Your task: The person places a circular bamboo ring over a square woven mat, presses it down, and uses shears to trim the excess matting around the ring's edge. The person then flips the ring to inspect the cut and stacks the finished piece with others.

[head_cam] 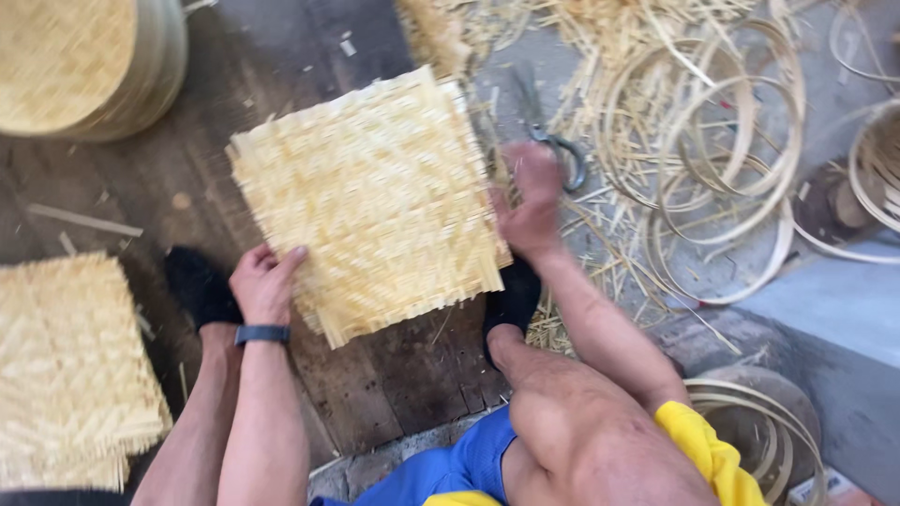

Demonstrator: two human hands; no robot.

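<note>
A square woven bamboo mat (370, 201) lies tilted on dark wooden boards in front of me. My left hand (265, 281) grips its near left corner; a dark band sits on that wrist. My right hand (532, 201) presses against the mat's right edge, fingers curled and blurred by motion. Just beyond that hand lie grey-handled scissors (553, 141). My feet in black socks rest on either side of the mat's near edge.
A stack of similar woven mats (70, 370) sits at the left. Round woven trays (84, 61) are stacked at the top left. Several bamboo hoops (722, 159) and loose strips litter the ground at right. A grey slab (834, 319) lies at the right.
</note>
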